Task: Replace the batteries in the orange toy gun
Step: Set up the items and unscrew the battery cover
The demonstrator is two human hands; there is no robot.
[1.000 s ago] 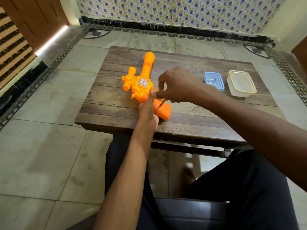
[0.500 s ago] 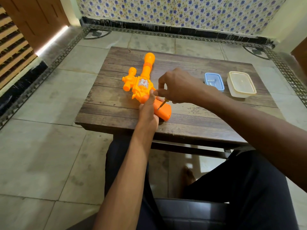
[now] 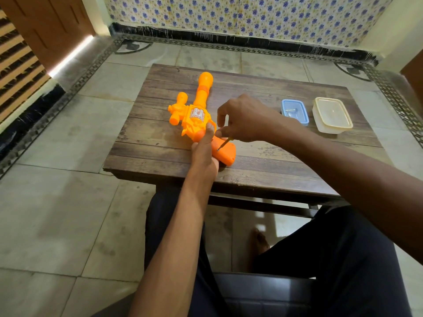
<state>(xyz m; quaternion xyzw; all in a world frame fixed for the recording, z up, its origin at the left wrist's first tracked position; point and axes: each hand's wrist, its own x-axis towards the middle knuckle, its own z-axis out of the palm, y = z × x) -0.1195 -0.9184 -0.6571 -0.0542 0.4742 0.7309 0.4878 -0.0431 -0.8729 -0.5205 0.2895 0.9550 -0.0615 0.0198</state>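
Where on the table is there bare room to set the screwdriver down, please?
Bare wood: left of the toy gun down to the near-left corner of the table, and the far edge beyond the barrel. Crowded: the grip, where left hand, right hand and screwdriver meet, and the right side by the blue container and white container.

bare wooden table [image 3: 146,143] left of toy gun [image 3: 196,115], blue box [image 3: 295,110] and cream box [image 3: 332,115] crowding right

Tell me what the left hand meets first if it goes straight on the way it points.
The orange toy gun: the left hand holds its grip, fingers aimed at the body, though depth is unclear.
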